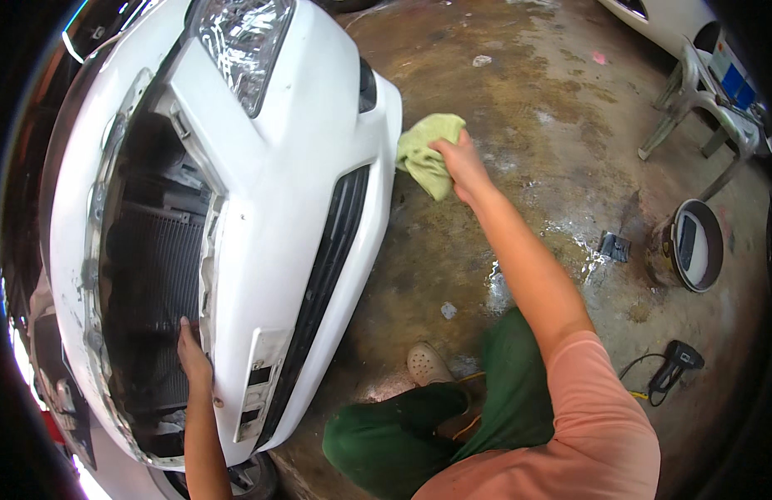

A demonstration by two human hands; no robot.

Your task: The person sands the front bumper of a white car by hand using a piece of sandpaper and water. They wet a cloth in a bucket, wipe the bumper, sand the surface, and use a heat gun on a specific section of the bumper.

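A crumpled light-green cloth [430, 150] hangs from my right hand [461, 165], whose fingers are closed on it. It is at the outer corner of the white front bumper [273, 217]; whether it touches the paint I cannot tell. Lower left, my left hand [196, 363] grips the bumper's edge at the open grille hole, with fingers on the inner side and the thumb over the outside. Behind that hole shows a dark radiator [157, 258]. A clear headlight [246, 50] sits above, and a black lower grille [334, 225] runs along the bumper's outer side.
On the stained concrete floor to the right stand a bucket [719, 258] and a grey plastic stool [709, 104] with things on it. A black corded power tool [676, 367] lies lower right, near a small dark packet [614, 247]. Another white car [653, 21] is at the upper right.
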